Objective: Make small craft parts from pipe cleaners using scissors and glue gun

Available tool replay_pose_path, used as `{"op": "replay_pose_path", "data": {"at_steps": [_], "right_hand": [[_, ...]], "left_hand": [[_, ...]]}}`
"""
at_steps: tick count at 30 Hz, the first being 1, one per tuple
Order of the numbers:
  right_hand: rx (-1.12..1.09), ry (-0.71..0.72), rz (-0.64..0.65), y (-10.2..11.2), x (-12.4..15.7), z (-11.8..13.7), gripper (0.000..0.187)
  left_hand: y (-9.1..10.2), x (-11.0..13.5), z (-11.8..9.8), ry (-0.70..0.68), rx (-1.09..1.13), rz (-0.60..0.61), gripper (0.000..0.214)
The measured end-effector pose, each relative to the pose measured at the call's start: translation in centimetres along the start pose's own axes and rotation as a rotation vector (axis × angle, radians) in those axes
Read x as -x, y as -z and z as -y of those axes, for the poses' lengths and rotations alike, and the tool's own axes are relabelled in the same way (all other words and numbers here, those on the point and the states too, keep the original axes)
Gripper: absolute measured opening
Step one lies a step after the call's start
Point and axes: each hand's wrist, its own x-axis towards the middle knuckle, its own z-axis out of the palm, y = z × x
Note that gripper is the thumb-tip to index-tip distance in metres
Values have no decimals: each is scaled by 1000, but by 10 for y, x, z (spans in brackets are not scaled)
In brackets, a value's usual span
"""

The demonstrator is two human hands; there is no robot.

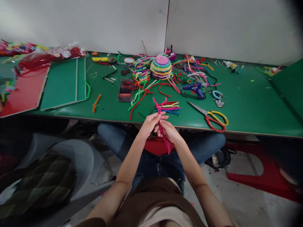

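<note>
Both my hands meet just in front of the green table's point(248, 107) near edge, pinching a bundle of pink pipe cleaners point(160, 106). My left hand point(151, 122) grips the bundle near its middle with fingers curled. My right hand point(168, 130) is closed around the lower part, whose ends hang down toward my lap. The upper ends fork apart above my fingers. Right behind them lies a small bunch of mixed-colour pipe cleaners point(172, 107).
Red-and-yellow scissors point(213, 118) lie to the right, a blue glue gun point(195, 89) behind them. A striped rainbow dome point(161, 66) sits amid several loose pipe cleaners. Green boards point(63, 83) and a red board point(23, 93) lie at the left. A red stool point(260, 176) stands on the floor at right.
</note>
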Motion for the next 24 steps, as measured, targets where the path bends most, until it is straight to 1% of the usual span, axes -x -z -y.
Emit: {"op": "replay_pose_path", "data": {"at_steps": [2,4,5,7,9,10,12,14,17,18,19,20,22,24], "right_hand": [[27,-5,-9,0,-2,-1,34],[58,11,-13,-1,-1,-1,35],[75,28,-6,-1,0,0,34],[116,53,39,1,5,0,30],[166,46,91,5,12,-1,28],[190,35,106,8,16,-2,28],[239,26,102,15,23,-5,30],[288,31,82,22,28,-8,31],[362,4,45,28,34,-11,29],[413,17,8,30,35,-13,29],[495,59,-50,30,37,-14,28],[604,133,-129,30,38,-15,27],[838,336,-312,29,40,-19,25],[977,502,-482,28,42,-23,25]], "left_hand": [[0,-1,2,10,0,10,43],[0,-3,3,1,13,-4,36],[1,-6,3,-26,36,-42,31],[4,-12,2,-124,124,-178,22],[10,-18,0,-214,240,-314,17],[14,-21,-2,-238,292,-361,16],[20,-25,-4,-248,356,-407,15],[25,-26,-6,-252,373,-438,16],[26,-27,-6,-267,367,-480,16],[25,-26,-5,-277,362,-504,16],[24,-26,-5,-293,354,-532,16],[23,-25,-4,-314,342,-563,16],[21,-24,-3,-367,313,-622,16],[20,-22,-1,-411,292,-661,16]]}}
